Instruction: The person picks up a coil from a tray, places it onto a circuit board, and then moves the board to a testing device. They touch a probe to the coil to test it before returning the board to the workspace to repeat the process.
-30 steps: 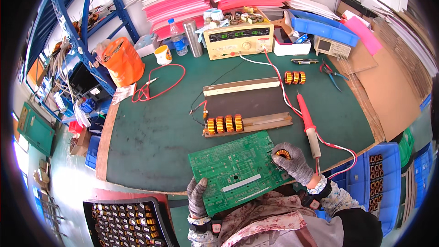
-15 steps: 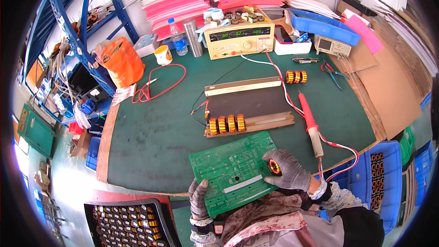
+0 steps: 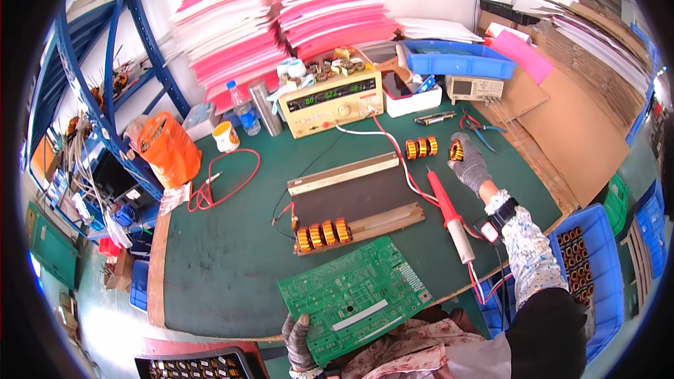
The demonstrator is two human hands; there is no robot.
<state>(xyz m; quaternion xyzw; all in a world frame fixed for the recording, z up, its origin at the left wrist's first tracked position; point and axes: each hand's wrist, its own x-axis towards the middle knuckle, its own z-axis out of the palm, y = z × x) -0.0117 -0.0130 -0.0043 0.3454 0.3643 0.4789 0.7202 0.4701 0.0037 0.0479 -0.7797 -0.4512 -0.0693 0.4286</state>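
My gloved left hand point(image 3: 298, 342) grips the left corner of a green circuit board point(image 3: 337, 288), tilted at the near edge of the table. My right hand point(image 3: 470, 166), also gloved, is stretched out over the far right of the table, its fingers closed on a copper-wound toroid coil point(image 3: 456, 151). Just left of it stands a short row of similar toroid coils point(image 3: 421, 147). Several more coils point(image 3: 323, 234) sit on the front rail of a wooden fixture point(image 3: 382, 227). A red-and-white high-voltage probe point(image 3: 448, 214) lies between the board and my right forearm.
A beige bench meter point(image 3: 333, 107) with wires stands at the back. Pliers point(image 3: 481, 130) lie on the right, a red lead point(image 3: 256, 172) on the left. A blue bin point(image 3: 607, 267) with coils is at the right, a black tray point(image 3: 246, 361) of coils at lower left.
My right hand has left the board and moved far right, carrying the coil beside the short row. The left hand still holds the board. The view has shifted.
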